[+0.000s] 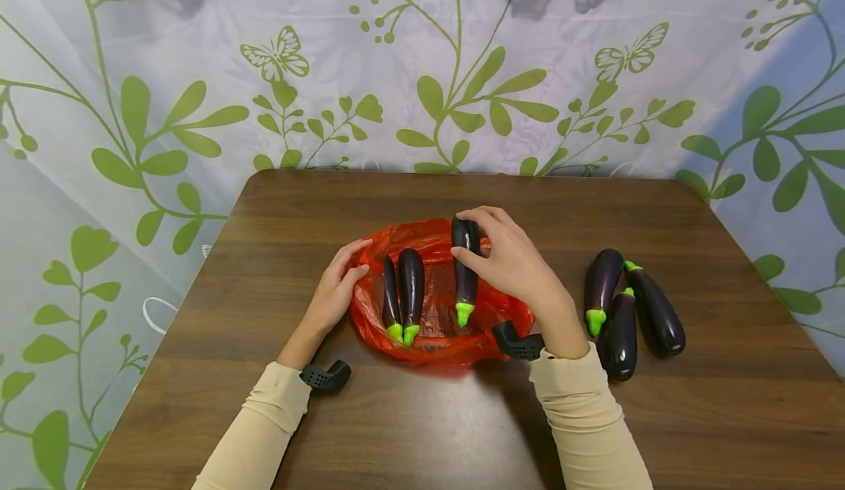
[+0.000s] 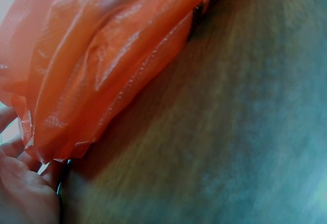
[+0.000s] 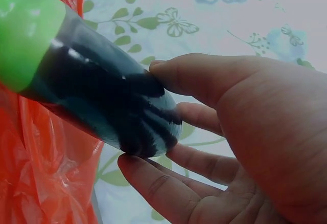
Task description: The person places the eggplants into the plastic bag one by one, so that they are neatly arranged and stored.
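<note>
With the fingertips and thumb of my right hand (image 1: 511, 259), I grip the blunt upper end of a dark purple eggplant (image 1: 466, 270). Its bright green cap (image 3: 25, 40) points down toward me, over a red plastic bag (image 1: 436, 354). The bag lies open on the table, and two more eggplants, one slim (image 1: 391, 292) and one thicker (image 1: 412, 284), rest side by side in its left part. At the bag's left rim, my left hand (image 1: 333, 292) holds the plastic between thumb and fingers. The left wrist view shows only part of that hand beside the crumpled bag (image 2: 102, 70).
Right of my right forearm, three eggplants lie close together on the brown wooden table (image 1: 422, 431): one at left (image 1: 603, 281), one nearer me (image 1: 618, 339) and one at right (image 1: 655, 310). A leaf-patterned curtain (image 1: 370, 130) hangs behind the table's far edge.
</note>
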`<state>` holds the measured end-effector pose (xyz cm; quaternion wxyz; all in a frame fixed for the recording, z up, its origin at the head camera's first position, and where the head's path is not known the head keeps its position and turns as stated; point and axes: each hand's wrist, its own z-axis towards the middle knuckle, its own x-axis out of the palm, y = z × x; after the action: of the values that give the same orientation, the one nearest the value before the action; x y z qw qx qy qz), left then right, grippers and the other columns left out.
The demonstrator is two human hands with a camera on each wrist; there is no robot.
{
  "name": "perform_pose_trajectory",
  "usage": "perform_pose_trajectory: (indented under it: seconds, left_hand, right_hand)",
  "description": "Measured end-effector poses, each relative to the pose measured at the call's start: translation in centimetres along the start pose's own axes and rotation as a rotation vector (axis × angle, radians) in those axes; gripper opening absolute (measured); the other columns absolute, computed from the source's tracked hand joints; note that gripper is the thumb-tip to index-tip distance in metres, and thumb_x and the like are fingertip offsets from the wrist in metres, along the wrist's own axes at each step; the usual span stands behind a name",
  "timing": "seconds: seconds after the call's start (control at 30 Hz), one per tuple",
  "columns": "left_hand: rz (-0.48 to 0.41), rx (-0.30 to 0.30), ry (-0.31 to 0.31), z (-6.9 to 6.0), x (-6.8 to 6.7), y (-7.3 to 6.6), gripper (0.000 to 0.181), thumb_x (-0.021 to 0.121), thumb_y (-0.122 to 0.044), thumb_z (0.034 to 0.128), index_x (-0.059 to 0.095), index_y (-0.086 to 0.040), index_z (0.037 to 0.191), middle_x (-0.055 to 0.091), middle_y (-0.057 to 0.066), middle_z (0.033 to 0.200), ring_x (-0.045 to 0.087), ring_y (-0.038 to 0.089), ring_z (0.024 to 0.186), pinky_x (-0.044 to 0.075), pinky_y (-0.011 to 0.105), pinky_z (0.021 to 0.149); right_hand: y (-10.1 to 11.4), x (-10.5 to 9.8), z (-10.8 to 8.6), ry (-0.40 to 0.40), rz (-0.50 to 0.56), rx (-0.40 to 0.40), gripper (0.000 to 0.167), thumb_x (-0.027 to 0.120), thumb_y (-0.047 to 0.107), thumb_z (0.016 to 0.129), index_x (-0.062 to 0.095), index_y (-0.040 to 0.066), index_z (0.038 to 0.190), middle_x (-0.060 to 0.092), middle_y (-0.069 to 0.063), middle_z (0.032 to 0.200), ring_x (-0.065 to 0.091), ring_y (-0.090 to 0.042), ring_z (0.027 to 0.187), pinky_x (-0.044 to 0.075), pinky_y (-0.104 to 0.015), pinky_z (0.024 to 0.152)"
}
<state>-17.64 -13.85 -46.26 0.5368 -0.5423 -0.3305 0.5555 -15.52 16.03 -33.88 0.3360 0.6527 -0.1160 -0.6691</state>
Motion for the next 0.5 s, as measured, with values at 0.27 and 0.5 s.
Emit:
perform_pose_trajectory:
  seconds: [0.27,0.5]
  left_hand:
    - [0.006,0.000,-0.004,0.0,0.0,-0.1,0.043,0.051,-0.010,0.1052,0.054,-0.009,0.148,0.046,0.011,0.156,0.040,0.029,0.147,0.030,0.052,0.123]
    - [0.008,0.010,-0.005,0.0,0.0,-0.2,0.044,0.051,-0.009,0.1045,0.053,-0.008,0.148,0.046,0.012,0.156,0.040,0.029,0.147,0.030,0.051,0.124]
  right_hand:
    - [0.1,0.6,0.2,0.013,-0.016,-0.011,0.054,0.074,0.031,0.096,0.055,0.013,0.143,0.048,-0.011,0.149,0.055,-0.034,0.125,0.050,-0.054,0.104]
    - [0.2,1.1,0.4,0.033,-0.011,-0.014,0.054,0.074,0.031,0.096,0.055,0.013,0.144,0.048,-0.011,0.149,0.058,-0.034,0.121,0.051,-0.052,0.102]
